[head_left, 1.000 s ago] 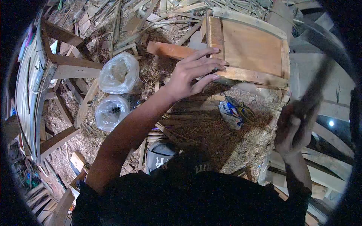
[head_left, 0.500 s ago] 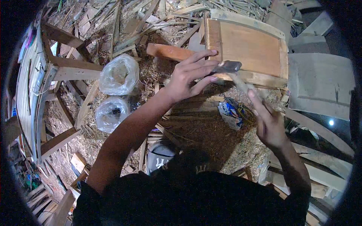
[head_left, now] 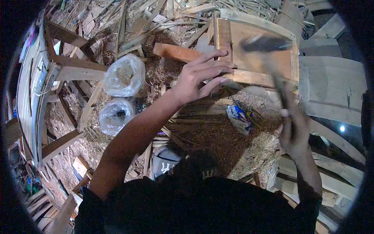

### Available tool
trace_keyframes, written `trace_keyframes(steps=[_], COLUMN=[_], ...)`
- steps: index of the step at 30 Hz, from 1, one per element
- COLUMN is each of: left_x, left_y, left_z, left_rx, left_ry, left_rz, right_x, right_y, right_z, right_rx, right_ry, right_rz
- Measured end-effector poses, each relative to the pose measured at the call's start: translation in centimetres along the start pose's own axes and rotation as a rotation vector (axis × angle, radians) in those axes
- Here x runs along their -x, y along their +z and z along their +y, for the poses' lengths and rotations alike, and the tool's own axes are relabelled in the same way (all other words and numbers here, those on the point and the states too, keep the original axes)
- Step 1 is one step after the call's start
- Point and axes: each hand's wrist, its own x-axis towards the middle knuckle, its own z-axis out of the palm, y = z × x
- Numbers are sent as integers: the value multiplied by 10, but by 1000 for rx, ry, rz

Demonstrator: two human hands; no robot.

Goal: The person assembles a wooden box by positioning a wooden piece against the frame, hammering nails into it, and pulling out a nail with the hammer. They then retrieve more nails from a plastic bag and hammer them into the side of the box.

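- The wooden panel (head_left: 261,65), a flat orange-brown sheet set in a paler wooden border, lies at upper right of the frame, on the littered floor.
- My left hand (head_left: 200,76) is at the lower left corner of that panel, fingers stretched out and a little apart, fingertips against the wood. I can't make out a nail under them.
- My right hand (head_left: 295,130), right of centre, is closed round the handle of a hammer (head_left: 269,44); both are blurred, and the hammer's head shows over the panel.
- For clean hammering, I'd judge it best to press the corner firmly, keep my left fingertips out of the hammer's line, and land the face square with a loose wrist, since a slanting blow could dent the border or catch a finger.
- Just left of the panel, an orange board (head_left: 174,51) reaches toward my left hand.
- Below the panel, a blue-and-white packet (head_left: 238,118) lies on the sawdust (head_left: 247,154).
- Left of my forearm sit two clear plastic bags, one upper (head_left: 124,76), one lower (head_left: 117,117).
- At the right edge, a grey panel (head_left: 331,87) lies near the hammer hand.
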Motion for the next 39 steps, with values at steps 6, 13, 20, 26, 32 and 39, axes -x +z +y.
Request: trace_keyframes(steps=[6,13,20,26,32,39], left_x=[1,-1,1,1,0,2], left_y=[1,2,-2,3,-2,2], left_z=[0,-1,3,-2,4,1], left_rx=[-7,4,5,15,-6,11], left_ry=[12,13,-30,19,-12,10], left_rz=[-5,2,20,-15,-27,-2], right_x=[23,12,-1,11,-13,-1], right_y=[4,-27,-4,-15,-19,-3], right_z=[6,-20,-7,-11,-14,-9], right_rx=[-97,84,23,-90,41,151], right_ry=[211,316,136,232,56,325], right_rz=[-66,44,-166,42,-59,-455])
